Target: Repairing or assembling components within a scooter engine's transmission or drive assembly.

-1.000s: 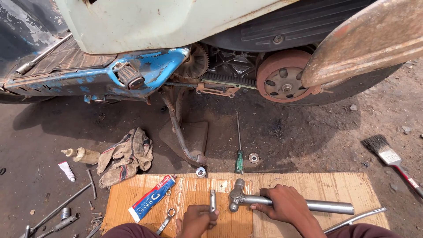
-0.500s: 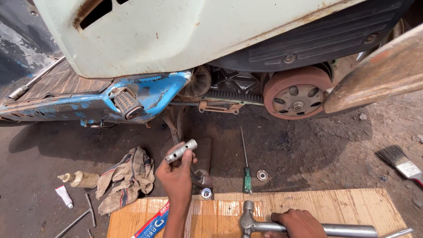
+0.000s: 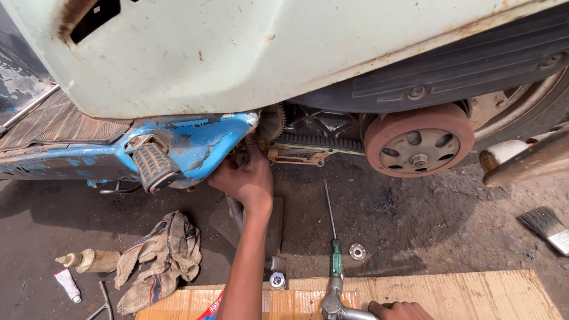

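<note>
My left hand (image 3: 246, 178) reaches up from the plywood board (image 3: 468, 296) to the open engine side of a scooter, just beside the blue frame (image 3: 195, 142) and the toothed wheel (image 3: 271, 123). Its fingers are curled in against the engine, and the small metal cylinder it carried is hidden behind the hand. My right hand (image 3: 400, 309) rests at the bottom edge on the board, shut on the handle of a grey metal tool (image 3: 333, 303). A drive belt (image 3: 320, 142) runs from the toothed wheel to a rusty round pulley (image 3: 419, 141).
A green-handled screwdriver (image 3: 335, 261), a washer (image 3: 357, 251) and a small round part (image 3: 277, 280) lie on the dirt. A rag (image 3: 160, 258), a bottle (image 3: 95, 259) and a white tube (image 3: 67, 283) lie at the left. A paintbrush (image 3: 548, 228) lies at the right.
My left hand picked a small metal cylinder off the board, lifted it and moved up to the engine. The view has tilted up and closer to the scooter; my right hand stays on the tool.
</note>
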